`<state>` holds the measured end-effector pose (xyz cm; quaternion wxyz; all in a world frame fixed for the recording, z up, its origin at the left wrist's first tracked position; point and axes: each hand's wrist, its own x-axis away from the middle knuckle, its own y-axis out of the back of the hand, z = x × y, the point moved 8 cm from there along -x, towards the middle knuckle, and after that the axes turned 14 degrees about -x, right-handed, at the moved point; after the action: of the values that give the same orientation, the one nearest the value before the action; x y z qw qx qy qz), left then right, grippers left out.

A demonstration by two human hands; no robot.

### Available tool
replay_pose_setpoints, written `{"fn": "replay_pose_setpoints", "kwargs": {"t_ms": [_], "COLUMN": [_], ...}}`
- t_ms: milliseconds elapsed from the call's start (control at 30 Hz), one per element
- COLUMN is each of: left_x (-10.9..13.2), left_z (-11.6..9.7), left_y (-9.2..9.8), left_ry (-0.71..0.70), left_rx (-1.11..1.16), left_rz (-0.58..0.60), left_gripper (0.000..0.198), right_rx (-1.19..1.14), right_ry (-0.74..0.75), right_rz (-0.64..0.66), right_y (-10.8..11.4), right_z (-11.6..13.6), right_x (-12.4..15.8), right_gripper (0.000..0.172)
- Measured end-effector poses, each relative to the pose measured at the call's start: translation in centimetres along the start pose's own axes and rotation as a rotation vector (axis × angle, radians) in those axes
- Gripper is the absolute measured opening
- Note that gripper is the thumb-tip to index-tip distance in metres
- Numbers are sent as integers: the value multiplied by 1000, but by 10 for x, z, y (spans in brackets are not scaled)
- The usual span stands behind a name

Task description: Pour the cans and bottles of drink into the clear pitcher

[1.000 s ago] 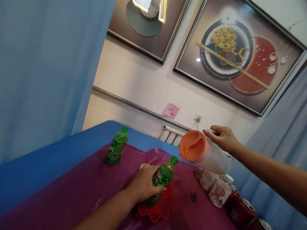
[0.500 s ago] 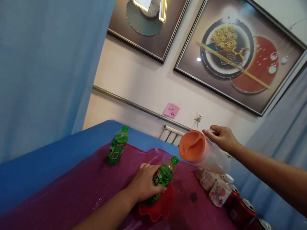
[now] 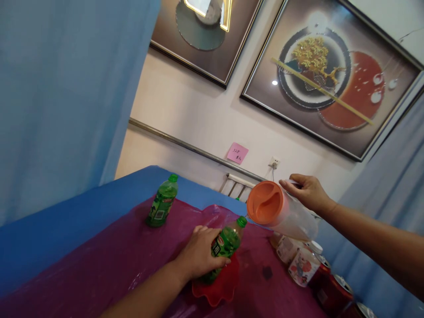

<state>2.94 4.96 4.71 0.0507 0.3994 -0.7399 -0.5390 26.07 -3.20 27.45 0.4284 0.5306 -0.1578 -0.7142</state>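
Note:
Wrapped round a green-labelled plastic bottle (image 3: 228,240) is my left hand (image 3: 202,251); the bottle leans to the right over a red scalloped dish (image 3: 217,289). My right hand (image 3: 306,190) grips the handle of a clear pitcher (image 3: 298,218) with an orange lid (image 3: 265,203). The pitcher is tipped on its side, lid towards the bottle. Its spout edge is close to the bottle's mouth, and a thin stream seems to run between them, though it is hard to make out. A second green bottle (image 3: 162,203) stands upright to the left.
Purple plastic sheeting (image 3: 149,265) covers part of the blue table (image 3: 82,207). At the right stand a white-capped jar (image 3: 303,267) and several dark red cans (image 3: 334,291). Blue curtains (image 3: 66,88) hang on both sides. A metal rail (image 3: 185,143) runs along the wall.

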Motion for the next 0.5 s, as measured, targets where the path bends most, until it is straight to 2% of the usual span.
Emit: {"fn": "replay_pose_setpoints", "kwargs": {"t_ms": [500], "left_x": [-1], "left_z": [1], "left_y": [-1], "left_ry": [-3], "left_rx": [6], "left_rz": [-17], "left_gripper": [54], "right_rx": [8], "right_ry": [18], "right_rz": [-7], "right_y": [2], "right_z": [3], "right_x": [2], "right_gripper": [56]}}
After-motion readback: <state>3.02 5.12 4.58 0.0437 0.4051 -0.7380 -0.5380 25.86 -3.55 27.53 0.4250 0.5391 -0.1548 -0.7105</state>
